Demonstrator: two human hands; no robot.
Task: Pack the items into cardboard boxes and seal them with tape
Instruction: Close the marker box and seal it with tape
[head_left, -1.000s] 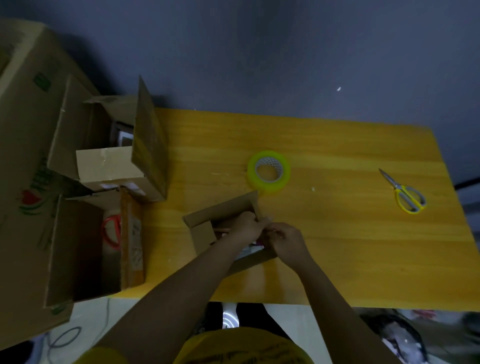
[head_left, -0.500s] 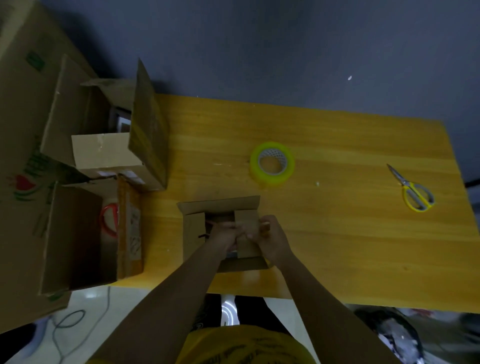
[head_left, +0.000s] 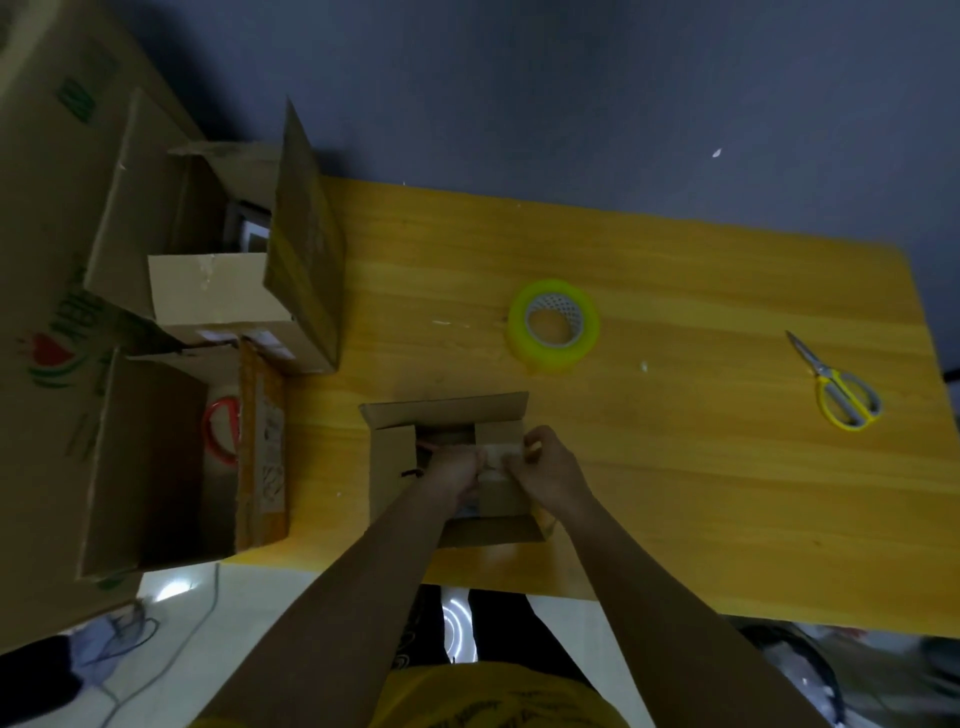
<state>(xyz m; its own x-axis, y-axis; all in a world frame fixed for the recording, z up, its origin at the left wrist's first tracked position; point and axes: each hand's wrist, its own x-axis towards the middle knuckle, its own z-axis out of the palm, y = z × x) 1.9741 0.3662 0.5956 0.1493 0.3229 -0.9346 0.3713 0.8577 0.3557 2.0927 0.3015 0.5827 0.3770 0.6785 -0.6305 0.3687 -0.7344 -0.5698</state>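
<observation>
Box (head_left: 447, 467) squarer now, contents hidden.

No lettering can be read for certain. The big cardboard carton (head_left: 47, 218) at the left carries green printed characters and a red and green emblem on its side, all too blurred to make out. The open box (head_left: 262, 441) at the table's near left corner bears a pale label with dark print, also illegible. The yellow shirt (head_left: 498, 701) at the bottom edge shows dark printed lines that cannot be read either.
</observation>
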